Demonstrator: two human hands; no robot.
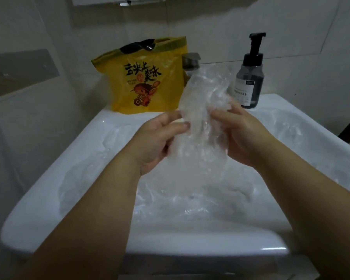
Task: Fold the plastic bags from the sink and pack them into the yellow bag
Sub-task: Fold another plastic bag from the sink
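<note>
- Clear plastic bag (202, 110): crumpled, being held upright over the basin at the centre of the frame, its upper end rising in front of the tap and its lower part hanging between the two palms.
- Left hand (158, 138): grasping the bag, pinching its left edge between thumb and fingertips, palm turned towards the centre of the frame.
- Right hand (240, 134): grasping the same bag, its fingers curling round the right side of the film, back of the hand facing the camera.
- Sink (190, 239): white, rectangular, filling the lower and middle part of the frame under both forearms.
- Loose plastic bags (190, 195): transparent, wrinkled, lying in the basin below the hands and spreading towards its left and right sides; their number cannot be told.
- Yellow bag (146, 83): standing upright on the back ledge of the sink, upper centre-left of the frame, printed with black characters and a cartoon figure; something black is showing at its open top.
- Tap (190, 61): metal, standing just right of the yellow bag, partly hidden behind the held bag.
- Pump bottle (250, 77): dark, with a black pump head, standing on the back ledge at upper right, near the held bag.
</note>
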